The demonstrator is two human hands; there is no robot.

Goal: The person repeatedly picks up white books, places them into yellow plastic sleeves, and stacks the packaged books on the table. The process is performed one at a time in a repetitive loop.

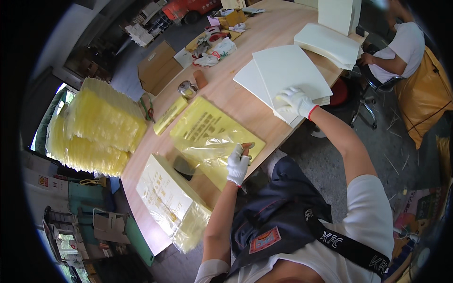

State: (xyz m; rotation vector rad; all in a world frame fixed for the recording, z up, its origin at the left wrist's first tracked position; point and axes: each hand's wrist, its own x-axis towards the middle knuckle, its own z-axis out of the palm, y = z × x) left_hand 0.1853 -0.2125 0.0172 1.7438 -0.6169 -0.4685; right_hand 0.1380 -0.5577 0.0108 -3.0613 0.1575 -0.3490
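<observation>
My left hand (237, 164), in a white glove with bare fingertips showing, is closed on a clear plastic bag (204, 150). The bag's lifted, crinkled film lies over a stack of yellow printed bags (214, 121) on the table. Over to the right, my right hand (296, 102), gloved in white with a red cuff, rests on the near part of a stack of white sheets (290, 68). Its fingers look slightly apart on the top sheet, with their tips partly hidden. Left of my left hand, a pile of bagged white printed packs (167, 188) sits beside a dark flat object (183, 166).
Tall yellow bundles (96, 127) stand at the left table edge, near green-handled scissors (148, 111). A metal mug (187, 89), brown cylinder (200, 79) and cardboard box (158, 68) are farther back. More white sheets (328, 43) lie far right, near a seated person (401, 49).
</observation>
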